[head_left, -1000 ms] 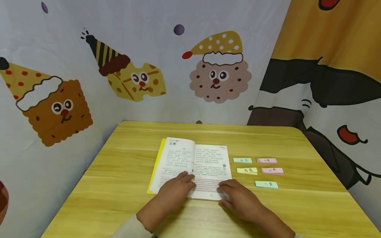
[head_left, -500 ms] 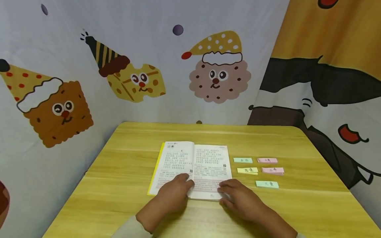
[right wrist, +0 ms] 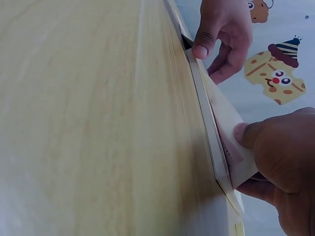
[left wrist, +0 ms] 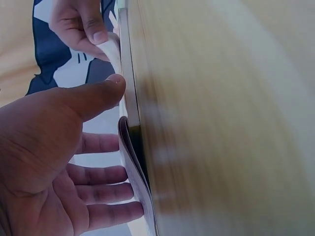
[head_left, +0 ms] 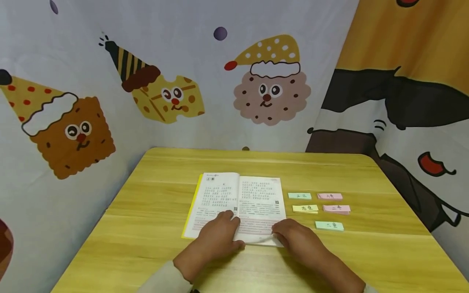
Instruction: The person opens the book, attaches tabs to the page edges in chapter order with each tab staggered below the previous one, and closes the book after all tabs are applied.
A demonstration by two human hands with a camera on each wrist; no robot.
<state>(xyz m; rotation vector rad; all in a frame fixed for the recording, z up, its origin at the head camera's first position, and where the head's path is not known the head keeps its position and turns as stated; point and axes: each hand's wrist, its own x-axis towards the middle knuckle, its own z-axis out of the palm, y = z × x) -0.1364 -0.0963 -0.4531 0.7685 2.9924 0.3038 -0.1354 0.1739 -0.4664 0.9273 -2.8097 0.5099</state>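
Observation:
An open book (head_left: 258,195) with printed pages and a yellow cover edge lies in the middle of the wooden table in the head view. My left hand (head_left: 220,234) rests on the lower left page near the spine, its fingers extended and its thumb by the bottom edge. At the lower right corner, my right hand (head_left: 302,244) pinches a page (right wrist: 229,118) between thumb and fingers. That page's corner is lifted off the pages beneath, as the right wrist view shows. In the left wrist view the left fingers (left wrist: 106,211) lie straight against the page.
To the right of the book lie several folded paper slips with handwriting: green (head_left: 299,196), pink (head_left: 329,196), yellow (head_left: 305,209), and another green slip (head_left: 329,226) closest to my right hand. A cartoon-printed curtain (head_left: 183,32) stands behind the table (head_left: 146,195).
The left page has settled flat under my left hand, whose thumb has shifted right along the bottom edge. My right hand has taken hold of the right page's corner and raised it.

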